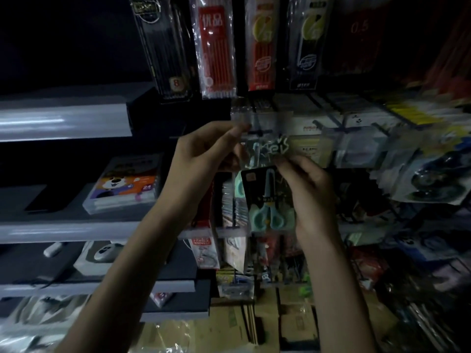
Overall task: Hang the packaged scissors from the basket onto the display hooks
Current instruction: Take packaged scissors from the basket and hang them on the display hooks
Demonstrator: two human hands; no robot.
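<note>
Hanging the scissors pack

Right hand (312, 197) grips the scissors pack (269, 200); left hand (204, 159) pinches its clear top near the hook (260, 132). Line up the hole, then push slowly.

packaged scissors (270, 200) | teal handles, dark card | upright | at hook

Dark shop, very little light. Pale grey shelves (63, 118) at 9 o'clock, holding a box with a cartoon dog (125, 184). Hanging packs of red pens (216, 47) at 12 o'clock. Brown cardboard boxes (288, 324) at 6 o'clock.
</note>
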